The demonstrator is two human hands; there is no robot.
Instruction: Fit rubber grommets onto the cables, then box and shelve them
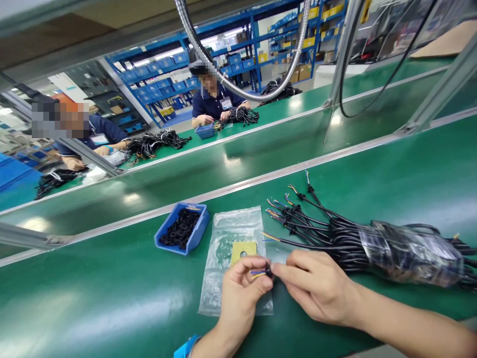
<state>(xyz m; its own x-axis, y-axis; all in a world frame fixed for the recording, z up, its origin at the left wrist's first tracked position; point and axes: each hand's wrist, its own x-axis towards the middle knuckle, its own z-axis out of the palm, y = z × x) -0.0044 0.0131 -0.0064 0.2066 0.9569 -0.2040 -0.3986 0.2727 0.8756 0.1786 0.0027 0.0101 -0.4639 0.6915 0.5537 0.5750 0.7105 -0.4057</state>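
Between finger and thumb of my left hand [240, 293] is a small black grommet [268, 270]. Blue and yellow wire ends [257, 274] stick out of it to the left, inside the curve of my fingers. My right hand [322, 286] is closed on the other side of the grommet, pinching what looks like the black cable, mostly hidden by the fingers. Under my left hand lies a clear plastic bag [216, 293] with a yellow square piece [238, 250] with a round hole. A bundle of black cables [343, 231], several carrying black grommets near their bare wire ends, lies beyond my right hand.
A blue bin [199, 232] of black grommets [181, 228] stands beyond the bag, left. Plastic film [406, 253] wraps the cable bundle. A metal rail [238, 187] crosses behind. Two people work across the bench among cable bundles [156, 144]. A flexible metal hose [238, 89] hangs overhead.
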